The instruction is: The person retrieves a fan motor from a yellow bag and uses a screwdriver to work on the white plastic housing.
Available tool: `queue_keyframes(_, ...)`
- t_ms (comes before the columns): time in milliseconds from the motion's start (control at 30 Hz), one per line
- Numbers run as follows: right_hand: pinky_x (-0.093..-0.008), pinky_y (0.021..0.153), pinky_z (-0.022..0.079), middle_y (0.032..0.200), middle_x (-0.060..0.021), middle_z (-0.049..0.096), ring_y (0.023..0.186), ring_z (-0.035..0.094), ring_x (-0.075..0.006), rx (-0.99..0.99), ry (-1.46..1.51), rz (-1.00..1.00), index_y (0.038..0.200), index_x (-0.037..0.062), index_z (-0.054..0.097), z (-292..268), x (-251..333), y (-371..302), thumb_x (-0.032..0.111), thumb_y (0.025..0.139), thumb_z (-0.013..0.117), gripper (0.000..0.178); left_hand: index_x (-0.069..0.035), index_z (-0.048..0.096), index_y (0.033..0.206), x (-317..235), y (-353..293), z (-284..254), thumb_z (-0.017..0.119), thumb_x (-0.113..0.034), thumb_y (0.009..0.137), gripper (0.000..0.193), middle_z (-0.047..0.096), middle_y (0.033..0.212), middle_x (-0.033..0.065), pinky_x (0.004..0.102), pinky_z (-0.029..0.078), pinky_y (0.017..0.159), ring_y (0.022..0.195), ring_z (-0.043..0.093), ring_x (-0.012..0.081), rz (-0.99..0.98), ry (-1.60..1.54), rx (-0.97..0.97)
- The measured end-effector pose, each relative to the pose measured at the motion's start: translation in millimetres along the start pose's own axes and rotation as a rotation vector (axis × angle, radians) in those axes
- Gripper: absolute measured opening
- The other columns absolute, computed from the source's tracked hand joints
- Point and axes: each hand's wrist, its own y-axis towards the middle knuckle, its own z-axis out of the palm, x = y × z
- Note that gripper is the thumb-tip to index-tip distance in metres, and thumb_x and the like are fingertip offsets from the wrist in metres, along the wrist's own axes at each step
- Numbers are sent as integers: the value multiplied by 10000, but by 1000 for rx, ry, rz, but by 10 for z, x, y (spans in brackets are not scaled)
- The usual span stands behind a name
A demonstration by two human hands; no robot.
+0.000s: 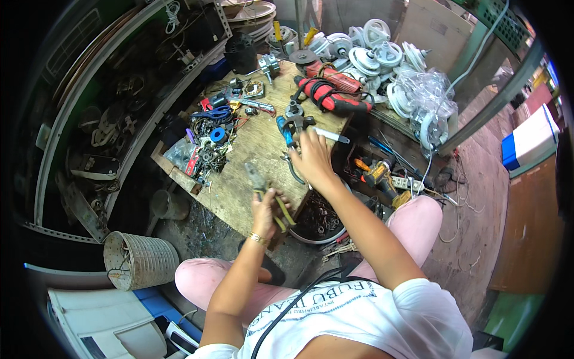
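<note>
Hands [265, 212] apart, yellow-handled pliers [258, 179] in the left.

Soft light across the counter [239, 197], brightest glare upper right, deep shadow swallowing the left-hand shelf [48, 167], straight edges bending hard, black rim all round

Workshop interior. A worn plywood tabletop [251, 146] extends between the left hand [266, 214] and the right hand [312, 157]. Slotted-metal shelving [63, 234], left of the left hand, lies in shadow. Right of the right hand, a slanting metal post [490, 103], brighter, scuffed floor [472, 197] and a brown panel [526, 233] appear in succession.
</note>
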Motion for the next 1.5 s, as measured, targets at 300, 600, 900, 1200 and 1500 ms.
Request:
queue_keyframes(300, -508, 758, 536, 1233, -281, 545, 962, 653, -406, 92, -147, 393, 1495, 65, 222, 907, -130, 723, 112, 940, 475, 611, -98, 457, 969, -144, 309, -451, 631, -185, 865, 221, 553, 735, 49, 329, 516, 544, 599, 579, 172, 235, 322, -144)
queue_keyframes(600, -414, 861, 511, 1100, -257, 629, 1032, 626, -362, 233, 200, 210, 1228, -55, 468, 194, -163, 787, 336, 648, 821, 784, 15, 309, 1381, 219, 454, -438, 633, -79, 834, 643, 552, 1080, 161, 340, 454, 820, 880, 551, 233, 658, 746, -287)
queue_keyframes(900, -391, 784, 523, 970, -217, 659, 875, 654, -300, 667, 180, -138, 1224, -51, 517, -1255, -1616, 170, 220, 618, 755, 706, -25, 367, 1401, 131, 295, -238, 645, -156, 795, 680, 563, 1058, 151, 397, 427, 856, 933, 556, 269, 464, 987, -350)
queue_keyframes(1200, -445, 900, 502, 1130, -231, 648, 1064, 624, -374, 349, -194, 296, 1265, 40, 540, -366, -3656, 70, 303, 658, 780, 704, -34, 404, 1379, 212, 398, -230, 617, -88, 809, 611, 568, 1100, 82, 298, 432, 861, 948, 546, 177, 508, 654, -289)
queue_keyframes(1500, -472, 775, 533, 950, -168, 696, 897, 661, -339, 248, -515, 78, 817, 72, 707, -305, -3364, 300, 265, 788, 678, 197, 53, 416, 1337, 352, 607, -380, 568, -19, 813, 550, 583, 1109, 138, 297, 437, 863, 942, 549, 193, 602, 591, -391)
